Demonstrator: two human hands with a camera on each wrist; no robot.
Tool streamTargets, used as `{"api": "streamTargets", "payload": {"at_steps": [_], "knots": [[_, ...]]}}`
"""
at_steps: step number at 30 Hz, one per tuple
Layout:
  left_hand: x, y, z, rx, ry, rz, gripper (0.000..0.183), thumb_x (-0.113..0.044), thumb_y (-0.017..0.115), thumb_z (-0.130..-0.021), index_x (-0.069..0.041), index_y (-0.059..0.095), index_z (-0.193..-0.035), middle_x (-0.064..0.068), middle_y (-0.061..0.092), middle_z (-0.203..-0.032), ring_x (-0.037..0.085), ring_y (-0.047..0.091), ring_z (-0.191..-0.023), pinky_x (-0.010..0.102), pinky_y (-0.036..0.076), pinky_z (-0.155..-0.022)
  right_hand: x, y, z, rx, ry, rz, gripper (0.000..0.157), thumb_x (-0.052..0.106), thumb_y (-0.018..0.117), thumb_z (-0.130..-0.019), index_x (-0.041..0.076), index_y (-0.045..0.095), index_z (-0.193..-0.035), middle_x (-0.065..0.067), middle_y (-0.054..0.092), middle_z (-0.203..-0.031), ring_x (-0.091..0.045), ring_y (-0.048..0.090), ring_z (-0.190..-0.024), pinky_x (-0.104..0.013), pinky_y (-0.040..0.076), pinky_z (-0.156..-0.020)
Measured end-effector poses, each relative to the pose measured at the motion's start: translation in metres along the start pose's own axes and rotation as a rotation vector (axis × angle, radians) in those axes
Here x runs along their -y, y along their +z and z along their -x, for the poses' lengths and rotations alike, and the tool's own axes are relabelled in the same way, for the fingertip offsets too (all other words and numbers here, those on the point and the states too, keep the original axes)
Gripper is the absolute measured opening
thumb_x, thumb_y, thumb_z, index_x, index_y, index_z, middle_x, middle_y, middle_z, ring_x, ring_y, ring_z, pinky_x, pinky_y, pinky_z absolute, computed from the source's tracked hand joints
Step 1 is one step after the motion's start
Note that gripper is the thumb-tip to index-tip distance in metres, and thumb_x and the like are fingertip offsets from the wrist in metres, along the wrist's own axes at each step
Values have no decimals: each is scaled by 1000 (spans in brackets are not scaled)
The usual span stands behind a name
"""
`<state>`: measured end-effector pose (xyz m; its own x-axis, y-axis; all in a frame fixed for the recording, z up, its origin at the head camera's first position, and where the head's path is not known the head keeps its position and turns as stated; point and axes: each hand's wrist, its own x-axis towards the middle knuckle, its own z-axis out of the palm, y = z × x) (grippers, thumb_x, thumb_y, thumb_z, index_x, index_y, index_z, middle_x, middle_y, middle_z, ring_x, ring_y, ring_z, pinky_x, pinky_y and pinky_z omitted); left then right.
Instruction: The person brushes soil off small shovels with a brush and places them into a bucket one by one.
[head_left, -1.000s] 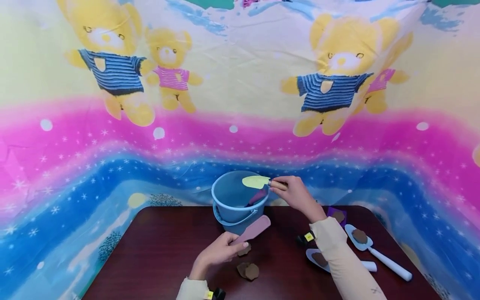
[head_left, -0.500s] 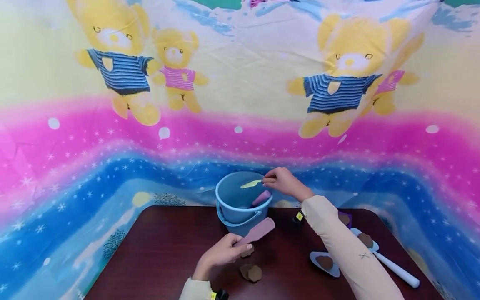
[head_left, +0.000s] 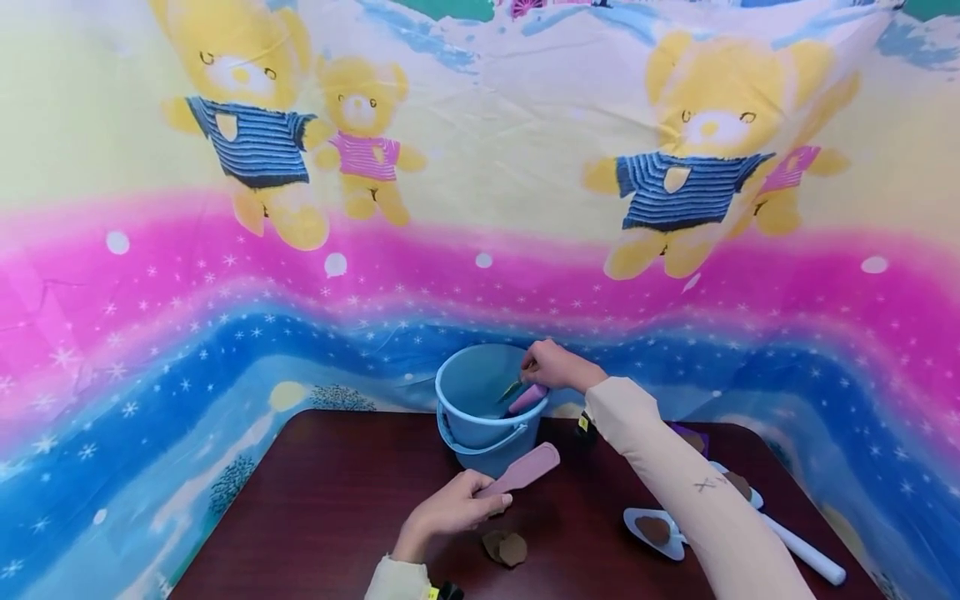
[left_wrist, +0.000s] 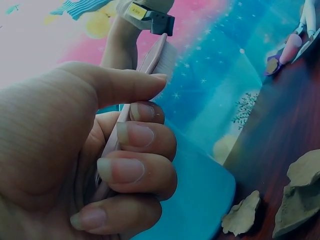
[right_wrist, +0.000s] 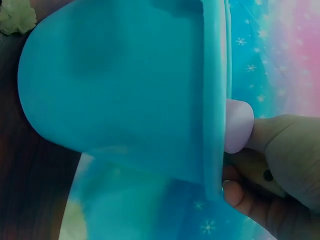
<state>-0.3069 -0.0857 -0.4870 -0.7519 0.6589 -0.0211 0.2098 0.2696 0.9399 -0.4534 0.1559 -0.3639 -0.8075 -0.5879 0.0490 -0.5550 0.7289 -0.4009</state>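
My left hand grips a pink brush in front of the bucket, flat back up in the head view. Its pale bristles show in the left wrist view, with the fingers curled round the handle. At the blue bucket, my right hand is over the right rim. It pinches the wooden handle of a small trowel whose yellow blade points down inside. Beside it a pink-purple handle leans out over the bucket's rim; its lower end is hidden by the wall.
Brown clay-like lumps lie on the dark table below my left hand. Right of centre, a pale blue scoop bears another lump. A white shovel handle and a purple piece are partly behind my right sleeve.
My right hand has lowered the trowel, turning its blade from level above the bucket to pointing down inside it. My left hand keeps its hold on the brush. The head view has shifted slightly.
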Motion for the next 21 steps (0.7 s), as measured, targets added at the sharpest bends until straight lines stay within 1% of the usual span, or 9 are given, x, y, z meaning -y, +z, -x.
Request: {"api": "streamTargets", "payload": {"at_steps": [1,3,6,9,10,12,14,18,21], "knots": [[1,0,0,-2,-4,0,42,-27,61,-102,-11,46,-66,-6,37,-54,8,34,-46,25,33,-49,0,1,-1,2,1,10,18,7,66,-99,0,76,-111,-10,76,-96,-16,71,-79,-37,58,-82],[2,0,0,-6,-11,7,41,-26,61,-102,-10,47,-67,-6,37,-54,8,34,-46,25,33,-49,1,3,-5,1,-4,33,16,6,67,-97,0,76,-110,-13,75,-105,-20,73,-93,-40,58,-87],[3,1,0,-8,-14,5,37,-26,61,-101,-9,52,-70,-6,39,-54,8,35,-46,25,32,-48,2,10,-10,11,-4,60,17,5,68,-97,-1,75,-110,-16,74,-108,-26,72,-100,-41,58,-87],[4,2,0,4,-12,3,35,-26,61,-101,-7,56,-72,-6,40,-54,8,35,-46,25,32,-47,3,20,-14,45,14,72,17,6,67,-98,-1,74,-111,-16,73,-110,-26,70,-101,-39,58,-85],[4,2,0,9,-11,-1,36,-27,61,-101,-7,55,-72,-6,40,-54,7,35,-46,25,32,-47,3,23,-14,58,24,77,18,7,66,-98,-1,74,-112,-15,72,-110,-25,70,-100,-38,58,-85],[4,2,-1,16,-11,1,38,-28,61,-102,-4,54,-72,-7,40,-54,7,35,-46,24,32,-47,2,30,-15,77,39,90,17,10,67,-98,0,75,-110,-14,73,-108,-22,69,-97,-37,58,-83],[3,1,-1,13,-10,0,42,-29,60,-102,0,52,-72,-7,39,-54,7,34,-46,24,32,-48,1,35,-16,77,49,93,16,11,68,-98,1,76,-108,-12,73,-104,-20,69,-92,-36,58,-80],[4,0,-2,2,-10,2,47,-29,61,-102,11,52,-78,-6,38,-54,7,34,-46,25,32,-48,-1,38,-18,63,50,101,15,13,71,-96,2,77,-103,-8,74,-96,-14,68,-82,-33,57,-76],[4,-2,-2,1,-11,-4,47,-28,60,-102,13,53,-80,-6,39,-54,7,34,-46,25,33,-48,0,37,-20,65,39,105,14,13,69,-97,2,77,-102,-7,73,-95,-12,66,-80,-31,57,-75]]}}
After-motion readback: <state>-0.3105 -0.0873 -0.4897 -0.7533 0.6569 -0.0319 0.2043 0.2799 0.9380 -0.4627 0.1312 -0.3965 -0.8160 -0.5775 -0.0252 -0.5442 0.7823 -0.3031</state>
